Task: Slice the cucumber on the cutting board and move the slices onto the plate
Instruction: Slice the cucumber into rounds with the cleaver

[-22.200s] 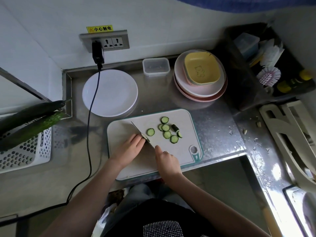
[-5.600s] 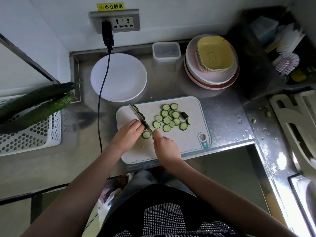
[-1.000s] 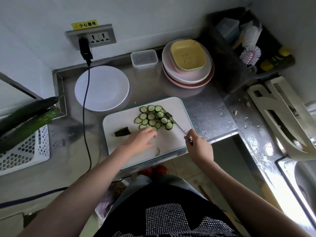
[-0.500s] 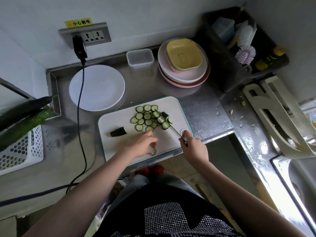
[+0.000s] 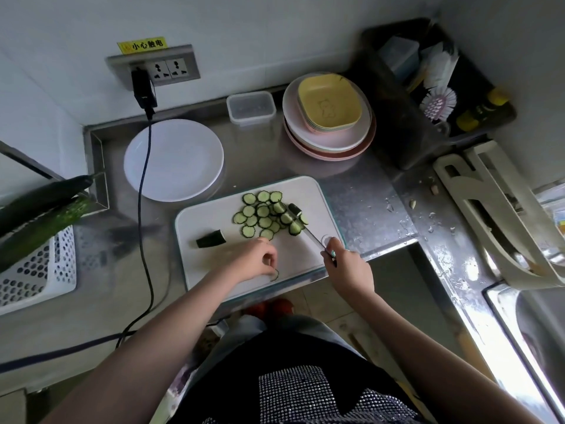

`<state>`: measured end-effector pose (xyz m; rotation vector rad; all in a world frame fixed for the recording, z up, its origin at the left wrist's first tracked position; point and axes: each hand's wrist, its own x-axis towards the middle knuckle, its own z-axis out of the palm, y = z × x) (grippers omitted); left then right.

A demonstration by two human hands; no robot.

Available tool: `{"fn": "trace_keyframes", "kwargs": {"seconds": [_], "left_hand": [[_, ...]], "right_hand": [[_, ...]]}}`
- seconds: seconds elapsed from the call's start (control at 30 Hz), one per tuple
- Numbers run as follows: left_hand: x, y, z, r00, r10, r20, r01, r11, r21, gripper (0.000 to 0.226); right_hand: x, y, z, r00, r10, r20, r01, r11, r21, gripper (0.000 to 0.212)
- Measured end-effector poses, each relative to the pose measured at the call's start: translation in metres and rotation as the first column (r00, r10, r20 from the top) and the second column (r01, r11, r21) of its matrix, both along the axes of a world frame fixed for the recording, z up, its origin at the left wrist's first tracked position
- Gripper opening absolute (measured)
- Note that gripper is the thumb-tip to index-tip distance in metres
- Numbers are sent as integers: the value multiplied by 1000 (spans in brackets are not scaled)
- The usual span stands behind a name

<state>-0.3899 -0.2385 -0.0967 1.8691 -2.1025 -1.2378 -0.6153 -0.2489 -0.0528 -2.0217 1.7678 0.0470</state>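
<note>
On cutting board (image 5: 214, 270), left hand (image 5: 255, 260) pinches a slice (image 5: 276, 275); right hand (image 5: 348, 269) grips knife (image 5: 312, 235).

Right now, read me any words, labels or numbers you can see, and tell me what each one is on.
"小心触电": yellow warning sticker on the wall above the wall socket.
Bear outline, no words, in the yellow dish.
Yellow-capped bottles in the corner rack: labels too blurred to read.
</note>
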Motion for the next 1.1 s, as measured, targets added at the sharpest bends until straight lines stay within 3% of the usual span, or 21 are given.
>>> {"fn": "trace_keyframes", "kwargs": {"seconds": [0.3, 0.47, 0.6, 0.73, 0.87, 1.0, 1.1], "left_hand": [[-10, 0, 2, 999, -46, -1, 46, 998, 45, 29], [-8, -2, 4, 999, -53, 2, 53, 998, 46, 21], [-6, -18, 22, 965, 200, -172, -199, 980, 22, 20], [-2, -53, 37, 809, 502, -306, -538, 842, -43, 14], [14, -63, 37, 871, 396, -290, -410, 912, 15, 28], [39, -46, 32, 824, 486, -292, -527, 847, -77, 32], [61, -22, 27, 839, 517, -170, -541, 757, -367, 21]], "right_hand": [[-9, 0, 2, 1000, -28, -4, 28, 1000, 12, 14], [-9, 1, 1, 999, -32, 6, 32, 999, 27, 14], [-8, 0, 2, 999, -39, 23, 38, 999, 20, 14], [-7, 1, 3, 997, -55, 49, 55, 998, 8, 14], [-3, 0, 5, 996, -51, 71, 50, 999, 6, 14], [12, -1, 8, 995, -32, 99, 32, 999, 4, 16], [31, 0, 12, 990, -2, 140, 0, 1000, 19, 15]]}}
